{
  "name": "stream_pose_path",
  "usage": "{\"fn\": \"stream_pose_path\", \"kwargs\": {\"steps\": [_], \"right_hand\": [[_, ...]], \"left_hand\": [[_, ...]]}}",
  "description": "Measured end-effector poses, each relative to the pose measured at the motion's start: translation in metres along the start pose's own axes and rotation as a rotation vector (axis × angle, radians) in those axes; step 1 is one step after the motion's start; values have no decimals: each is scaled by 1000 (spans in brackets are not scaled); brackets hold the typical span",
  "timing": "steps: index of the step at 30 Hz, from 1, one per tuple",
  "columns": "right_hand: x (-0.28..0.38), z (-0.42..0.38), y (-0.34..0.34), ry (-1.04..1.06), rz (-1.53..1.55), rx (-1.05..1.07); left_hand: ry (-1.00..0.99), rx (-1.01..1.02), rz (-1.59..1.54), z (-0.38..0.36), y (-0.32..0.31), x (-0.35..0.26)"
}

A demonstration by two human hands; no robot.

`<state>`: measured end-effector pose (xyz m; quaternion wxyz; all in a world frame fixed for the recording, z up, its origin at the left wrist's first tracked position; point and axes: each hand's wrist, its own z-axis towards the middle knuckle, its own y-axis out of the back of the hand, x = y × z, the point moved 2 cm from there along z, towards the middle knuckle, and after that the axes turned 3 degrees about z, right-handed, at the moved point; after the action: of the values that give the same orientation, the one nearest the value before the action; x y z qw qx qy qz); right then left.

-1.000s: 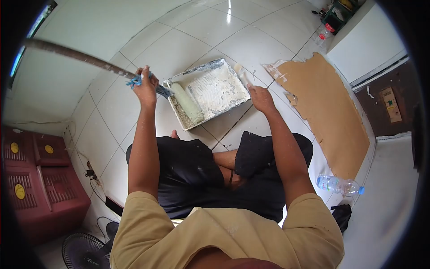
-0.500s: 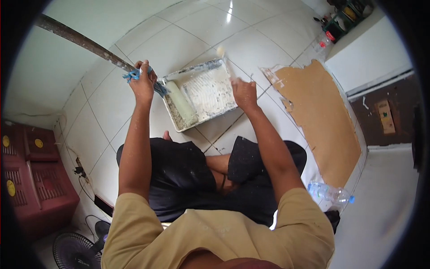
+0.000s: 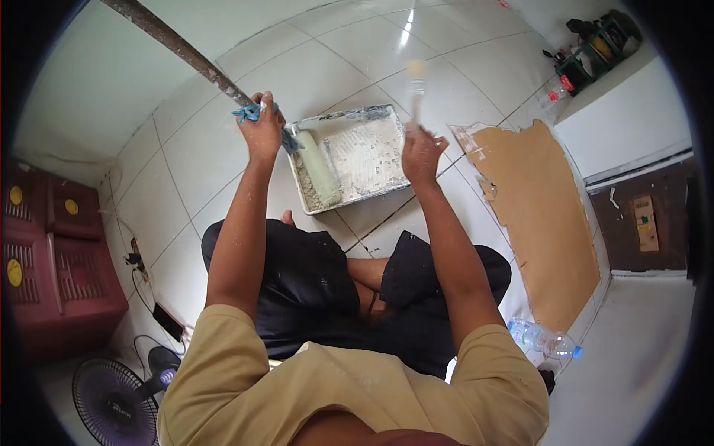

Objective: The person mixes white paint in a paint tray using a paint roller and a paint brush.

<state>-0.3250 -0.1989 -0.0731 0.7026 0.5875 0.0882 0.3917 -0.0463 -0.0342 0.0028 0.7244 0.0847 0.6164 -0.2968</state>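
Observation:
My left hand (image 3: 262, 132) is closed around the lower end of a long brown pole (image 3: 175, 52), where blue material (image 3: 253, 111) is tied. The pole leads down to a paint roller (image 3: 318, 169) with a pale green sleeve, which lies along the left side of a paint tray (image 3: 372, 195). White, ridged and paint-stained, the tray rests on the floor in front of my crossed legs. Just right of the tray, my right hand (image 3: 422, 157) is closed on the handle of a paintbrush (image 3: 418, 88), its pale bristles pointing up and away. The brush is blurred.
Torn brown cardboard (image 3: 532, 215) lies on the tiled floor to the right, with a plastic bottle (image 3: 544, 339) near its lower end. A maroon plastic cabinet (image 3: 71, 260) and a fan (image 3: 115, 405) stand at left. A phone (image 3: 168, 321) lies near the fan.
The paintbrush has swung upright, its bristles farther up and right. My left hand still grips the pole. The whole view has shifted, moving the tray slightly right in the picture.

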Motion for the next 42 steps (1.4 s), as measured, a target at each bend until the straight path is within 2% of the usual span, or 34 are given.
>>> {"fn": "stream_pose_path", "kwargs": {"steps": [1, 2, 3, 5, 6, 8, 9, 11, 15, 17, 19, 21, 23, 27, 30, 31, 33, 34, 35, 37, 38, 39, 41, 42], "right_hand": [[1, -4, 10, -23, 265, -296], [-24, -11, -44, 124, -164, -61], [-41, -25, -83, 242, -250, 290], [-19, -25, -67, 86, -226, 441], [-12, -9, -53, 98, -233, 428], [11, -11, -1, 231, -175, -273], [41, -5, 63, 27, 179, -117], [34, -8, 68, 85, 364, -315], [10, -31, 49, 80, 376, -280], [-10, -45, 11, -31, 191, 164], [-29, -57, -34, -34, 13, 417], [-27, -59, -52, -36, 4, 430], [-21, -48, -57, -115, 38, 401], [-16, -44, -58, -109, 16, 304], [-22, -39, -58, -132, 165, 85], [-22, -36, -55, -132, 165, 88], [-12, -26, -29, -34, 187, -74], [-2, -26, -14, 13, 356, -195], [-3, -27, -19, 10, 360, -190], [-7, -35, -34, 231, 327, -206], [-3, -42, -49, 219, -24, 112], [-8, -44, -64, 10, -222, 609], [4, -45, -49, 271, -279, 192], [4, -36, -42, 205, -127, 33]], "left_hand": [[-5, 17, -42, -3, 1, 0], [9, 29, -42, -12, -1, 0], [3, 22, -6, -10, -9, -3], [-9, -4, 103, -4, -3, -5], [-31, 25, -2, -2, -2, -1], [-10, -10, 3, -5, 2, -3], [-4, -19, -2, -6, -1, -5], [-1, 3, -51, -2, 1, -5], [27, -5, -135, 0, 9, -6], [35, 4, -114, 2, 9, -9], [38, 4, -93, 3, 7, -10], [62, 28, -116, 1, 2, -12], [55, 29, -84, -1, -3, -15], [40, 92, -41, -2, -1, -13], [51, 104, -59, 2, 0, -10], [54, 102, -73, 4, 0, -8], [58, 96, -85, 5, 0, -8], [47, 85, -51, 4, -1, -9], [38, 76, -17, 2, -2, -11], [50, 84, -18, 1, -1, -13], [50, 102, -29, 0, -3, -12], [54, 111, -29, -2, -6, -12], [33, 75, 57, 0, -7, -15], [45, 78, 41, -1, -6, -14]]}}
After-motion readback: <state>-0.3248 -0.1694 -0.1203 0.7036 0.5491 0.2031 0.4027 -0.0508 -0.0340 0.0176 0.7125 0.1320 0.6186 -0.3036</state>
